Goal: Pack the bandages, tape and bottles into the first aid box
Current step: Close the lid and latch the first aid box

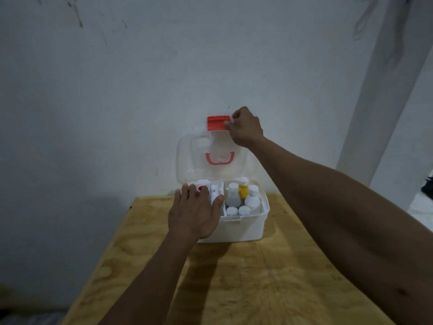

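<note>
A wooden table fills the foreground beneath both forearms. The left hand lies flat with fingers spread over the near left corner of the white box, covering part of its left compartment. Just beyond those fingers a red and white roll and a white tube show in that compartment. To the right of the left hand, past a divider, white bottles and a yellow bottle stand upright together. Behind them the clear lid stands open, its red handle visible through it. Farthest away, the right hand has its fingers curled and pinches the lid's top edge beside the red latch, against the wall.
</note>
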The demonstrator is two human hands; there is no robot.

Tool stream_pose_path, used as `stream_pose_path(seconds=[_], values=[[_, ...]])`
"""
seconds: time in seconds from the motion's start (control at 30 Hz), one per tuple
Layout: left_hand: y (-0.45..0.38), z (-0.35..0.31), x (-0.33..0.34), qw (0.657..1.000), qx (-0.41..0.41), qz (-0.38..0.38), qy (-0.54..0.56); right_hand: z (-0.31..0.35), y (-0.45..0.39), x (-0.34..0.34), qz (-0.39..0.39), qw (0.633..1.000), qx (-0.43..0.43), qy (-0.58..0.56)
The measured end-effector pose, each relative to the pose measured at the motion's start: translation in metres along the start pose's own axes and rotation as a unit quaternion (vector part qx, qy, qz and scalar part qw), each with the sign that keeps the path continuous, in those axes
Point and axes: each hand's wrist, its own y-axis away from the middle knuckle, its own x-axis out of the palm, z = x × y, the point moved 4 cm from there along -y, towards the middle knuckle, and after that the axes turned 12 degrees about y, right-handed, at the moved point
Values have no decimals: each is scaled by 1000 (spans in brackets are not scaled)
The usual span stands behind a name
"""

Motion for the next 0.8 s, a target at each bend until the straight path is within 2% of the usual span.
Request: stream_pose_path(seconds=[0.3,0.4,0.47,0.53,0.7,0.8], values=[[-1,2,2,1000,-9,14,13,0,11,-7,-31,997,-6,-76],[-1,4,2,999,-9,-6,34,-5,21,-14,-26,993,-12,-118],[2,3,-1,997,-13,-41,64,-7,31,-20,-22,990,-23,-136],[6,0,-7,988,-7,-110,105,-8,45,-25,-14,988,-38,-152],[25,-8,-21,930,46,-299,209,-15,81,-31,0,984,-77,-160],[33,-7,-27,905,28,-329,268,-23,104,-31,8,983,-116,-141]])
